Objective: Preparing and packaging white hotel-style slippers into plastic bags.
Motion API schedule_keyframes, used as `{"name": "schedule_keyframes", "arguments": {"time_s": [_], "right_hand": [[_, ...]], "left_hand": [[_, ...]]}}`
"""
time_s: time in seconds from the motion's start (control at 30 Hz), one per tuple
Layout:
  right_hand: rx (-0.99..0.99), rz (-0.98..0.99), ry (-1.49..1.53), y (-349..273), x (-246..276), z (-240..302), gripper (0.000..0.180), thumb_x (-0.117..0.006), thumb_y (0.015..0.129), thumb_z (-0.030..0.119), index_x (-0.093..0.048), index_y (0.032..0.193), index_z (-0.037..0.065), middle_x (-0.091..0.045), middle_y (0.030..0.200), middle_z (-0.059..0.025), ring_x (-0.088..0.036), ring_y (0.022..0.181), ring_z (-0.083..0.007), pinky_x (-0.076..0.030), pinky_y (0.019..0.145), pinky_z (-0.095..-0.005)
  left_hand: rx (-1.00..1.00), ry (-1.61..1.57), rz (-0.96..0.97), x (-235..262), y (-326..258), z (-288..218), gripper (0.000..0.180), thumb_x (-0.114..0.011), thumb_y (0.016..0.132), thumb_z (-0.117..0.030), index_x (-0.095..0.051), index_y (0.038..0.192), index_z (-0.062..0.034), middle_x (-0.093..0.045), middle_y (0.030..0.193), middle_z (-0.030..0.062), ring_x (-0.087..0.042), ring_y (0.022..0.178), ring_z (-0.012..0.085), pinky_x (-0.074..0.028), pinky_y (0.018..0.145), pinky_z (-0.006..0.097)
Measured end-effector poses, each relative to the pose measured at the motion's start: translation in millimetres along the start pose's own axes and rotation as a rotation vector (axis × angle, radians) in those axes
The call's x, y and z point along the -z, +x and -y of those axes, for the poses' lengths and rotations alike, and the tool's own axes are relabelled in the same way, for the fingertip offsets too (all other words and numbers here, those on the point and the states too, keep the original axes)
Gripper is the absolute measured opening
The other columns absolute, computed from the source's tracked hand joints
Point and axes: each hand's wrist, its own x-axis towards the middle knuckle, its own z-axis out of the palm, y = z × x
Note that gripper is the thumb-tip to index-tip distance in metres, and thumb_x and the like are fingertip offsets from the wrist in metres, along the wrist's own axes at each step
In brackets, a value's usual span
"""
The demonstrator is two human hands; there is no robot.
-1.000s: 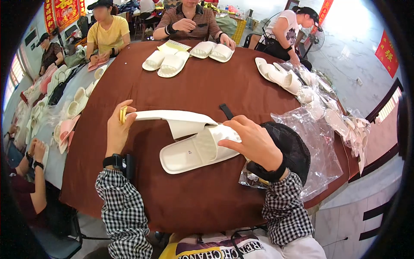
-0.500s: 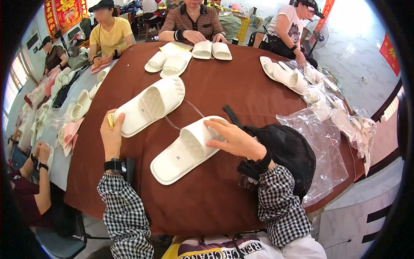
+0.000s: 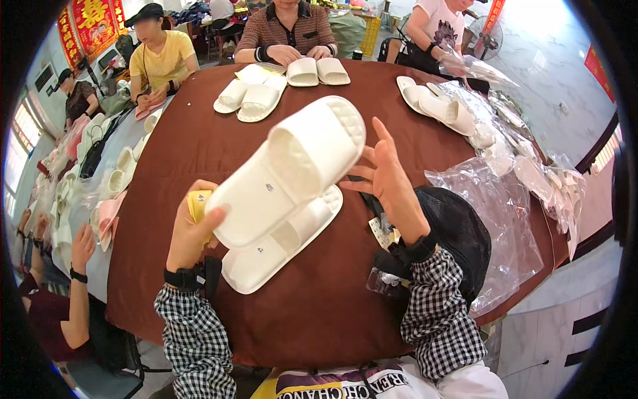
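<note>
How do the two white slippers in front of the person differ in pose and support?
The raised slipper is off the table, tilted with its toe end up and away; the lower slipper lies flat on the brown table. The left hand grips the raised slipper's heel end; no hand holds the lower slipper. The right hand is open beside the raised one. Both are white slides.

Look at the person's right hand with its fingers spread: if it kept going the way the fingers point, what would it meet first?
Probably the raised white slipper: the right hand points up and left toward its strap end. Depth is unclear, so they may already touch.
</note>
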Motion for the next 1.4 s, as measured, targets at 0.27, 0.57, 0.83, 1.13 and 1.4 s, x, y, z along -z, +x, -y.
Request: {"name": "schedule_keyframes", "arguments": {"time_s": [0.27,0.57,0.83,1.13,1.4], "right_hand": [[-0.114,-0.080,-0.250,5.5,17.5,-6.7,0.073,-0.037,0.104,0.058,-0.026,0.153,0.006,-0.057,0.134,-0.0097,-0.066,0.106,-0.0169,-0.054,0.090,-0.0335],[-0.284,0.016,0.219,11.5,60.8,-22.3,0.064,-0.043,0.099,0.050,-0.044,0.142,0.003,-0.065,0.122,-0.0115,-0.066,0.104,-0.0190,-0.052,0.092,-0.0342],[-0.203,-0.009,0.756,14.7,93.5,-42.3,0.044,-0.047,0.088,0.010,-0.055,0.129,-0.004,-0.065,0.122,-0.0148,-0.063,0.111,-0.0290,-0.049,0.101,-0.0448],[-0.319,-0.035,0.161,6.6,52.3,-36.9,0.024,-0.047,0.093,0.003,-0.063,0.111,0.001,-0.064,0.111,-0.0107,-0.062,0.103,-0.0229,-0.045,0.103,-0.0408],[-0.057,-0.126,-0.395,6.1,60.1,-19.6,0.019,-0.043,0.088,0.004,-0.062,0.089,0.000,-0.064,0.107,-0.0085,-0.055,0.092,-0.0142,-0.043,0.082,-0.0271]], "left_hand": [[-0.364,0.357,0.023,-25.9,-4.5,3.1,0.030,-0.073,0.082,-0.006,-0.055,0.106,-0.0054,-0.059,0.080,-0.0014,-0.055,0.068,0.0055,-0.047,0.057,0.025],[-1.300,1.390,-0.055,-65.6,-25.2,-15.4,0.028,-0.073,0.076,-0.011,-0.074,0.102,-0.0230,-0.066,0.100,-0.0057,-0.045,0.062,0.0108,-0.039,0.053,0.026],[-0.996,0.844,0.028,-69.8,-14.6,3.4,0.047,-0.075,0.083,-0.041,-0.068,0.118,-0.0107,-0.064,0.118,0.0037,-0.062,0.082,0.0171,-0.052,0.070,0.029],[-0.271,0.972,-0.064,-48.2,1.2,27.4,0.050,-0.075,0.081,-0.009,-0.059,0.128,-0.0037,-0.060,0.126,0.0120,-0.061,0.113,0.0321,-0.052,0.091,0.037],[-0.007,1.024,0.221,-41.6,5.2,39.6,0.053,-0.070,0.088,-0.026,-0.055,0.134,-0.0059,-0.057,0.123,0.0103,-0.064,0.105,0.0332,-0.052,0.089,0.042]]}}
